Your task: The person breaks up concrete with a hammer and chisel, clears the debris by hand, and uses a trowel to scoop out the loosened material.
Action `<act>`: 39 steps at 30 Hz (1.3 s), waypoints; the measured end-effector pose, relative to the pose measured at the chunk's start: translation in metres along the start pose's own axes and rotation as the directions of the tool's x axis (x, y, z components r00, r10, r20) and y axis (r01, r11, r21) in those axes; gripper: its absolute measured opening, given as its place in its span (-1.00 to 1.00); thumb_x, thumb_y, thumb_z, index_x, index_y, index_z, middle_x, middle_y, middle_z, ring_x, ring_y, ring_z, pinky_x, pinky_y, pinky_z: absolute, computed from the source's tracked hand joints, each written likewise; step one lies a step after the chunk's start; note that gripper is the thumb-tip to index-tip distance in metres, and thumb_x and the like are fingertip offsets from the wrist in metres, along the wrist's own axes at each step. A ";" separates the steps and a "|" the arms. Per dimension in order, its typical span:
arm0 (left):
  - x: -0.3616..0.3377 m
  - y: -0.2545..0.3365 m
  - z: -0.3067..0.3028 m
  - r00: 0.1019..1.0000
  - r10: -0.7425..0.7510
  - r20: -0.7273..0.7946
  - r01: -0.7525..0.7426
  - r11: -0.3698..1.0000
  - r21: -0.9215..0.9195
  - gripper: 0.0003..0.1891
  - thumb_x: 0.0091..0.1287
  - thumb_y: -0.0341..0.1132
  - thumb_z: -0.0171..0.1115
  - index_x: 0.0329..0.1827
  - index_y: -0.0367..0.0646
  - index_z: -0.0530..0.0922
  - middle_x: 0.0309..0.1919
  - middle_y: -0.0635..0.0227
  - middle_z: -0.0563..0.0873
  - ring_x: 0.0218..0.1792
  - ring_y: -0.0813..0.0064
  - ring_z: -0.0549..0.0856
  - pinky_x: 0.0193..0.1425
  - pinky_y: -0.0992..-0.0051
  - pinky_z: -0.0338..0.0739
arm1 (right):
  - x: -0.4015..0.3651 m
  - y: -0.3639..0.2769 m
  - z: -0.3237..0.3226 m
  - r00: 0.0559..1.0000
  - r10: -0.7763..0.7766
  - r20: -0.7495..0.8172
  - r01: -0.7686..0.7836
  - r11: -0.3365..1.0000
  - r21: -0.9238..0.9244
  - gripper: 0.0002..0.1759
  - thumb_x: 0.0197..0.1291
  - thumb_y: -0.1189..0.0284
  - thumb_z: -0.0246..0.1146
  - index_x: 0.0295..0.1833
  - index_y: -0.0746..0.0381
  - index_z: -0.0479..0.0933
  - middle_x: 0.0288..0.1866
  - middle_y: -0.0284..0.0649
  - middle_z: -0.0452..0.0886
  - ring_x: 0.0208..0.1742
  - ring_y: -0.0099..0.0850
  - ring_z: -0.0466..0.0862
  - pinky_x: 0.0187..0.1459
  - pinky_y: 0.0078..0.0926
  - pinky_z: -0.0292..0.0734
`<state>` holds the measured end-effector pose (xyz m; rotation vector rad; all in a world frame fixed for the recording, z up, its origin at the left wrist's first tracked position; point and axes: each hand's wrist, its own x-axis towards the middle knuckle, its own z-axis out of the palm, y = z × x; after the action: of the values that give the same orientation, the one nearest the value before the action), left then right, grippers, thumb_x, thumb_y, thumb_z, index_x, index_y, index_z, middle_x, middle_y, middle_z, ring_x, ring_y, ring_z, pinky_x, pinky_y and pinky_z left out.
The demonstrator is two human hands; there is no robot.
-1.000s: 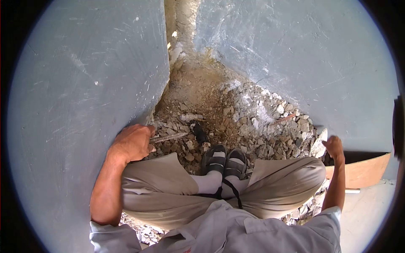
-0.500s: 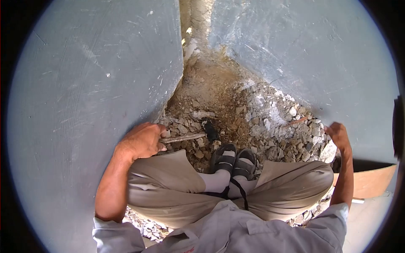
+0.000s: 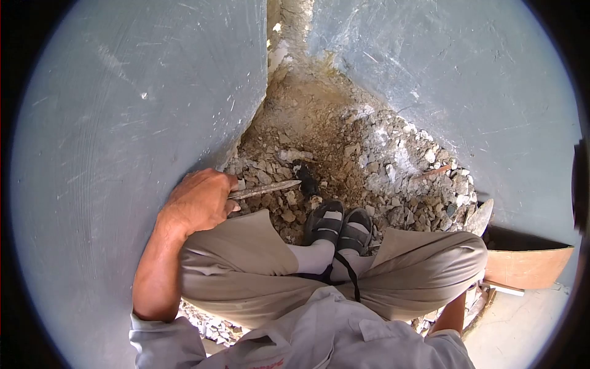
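Observation:
My left hand [image 3: 200,200] is closed around a pointed metal chisel [image 3: 268,189], near the lower edge of the left grey wall. Its tip points right, towards a black, cylinder-like object [image 3: 305,178] lying in the rubble; I cannot make out what that object is. Of my right arm, only the forearm [image 3: 453,313] shows, beside my bent right knee. The right hand itself is hidden behind the leg.
Grey walls [image 3: 147,123] rise at both sides and meet in a corner. Broken stone [image 3: 405,184] covers the ground around my sandals [image 3: 326,226]. A brown open box or panel [image 3: 528,267] stands at right. A pale pointed stone [image 3: 480,217] leans near it.
My right hand has left the right wall and dropped out of sight behind my right leg. The left hand and chisel have shifted slightly upward in view.

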<state>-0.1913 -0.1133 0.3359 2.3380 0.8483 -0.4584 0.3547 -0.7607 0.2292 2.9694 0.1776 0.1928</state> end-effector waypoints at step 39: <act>0.006 -0.012 0.002 0.977 0.046 -0.208 -0.129 0.905 -0.404 -0.81 0.17 -0.42 0.36 -0.30 -0.37 0.54 -0.61 0.06 0.53 -0.55 0.27 0.47 -0.35 0.22 0.41 | -0.310 -0.448 -0.037 0.370 -0.638 0.675 -0.625 0.367 0.689 -0.71 0.07 0.56 0.36 -0.06 0.34 0.53 -0.38 -0.27 0.60 -0.48 -0.45 0.61 -0.51 -0.46 0.59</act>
<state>-0.1946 -0.1046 0.3263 2.0288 0.8306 -0.0018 -0.0035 -0.3560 0.1542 3.2144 0.1536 -2.5945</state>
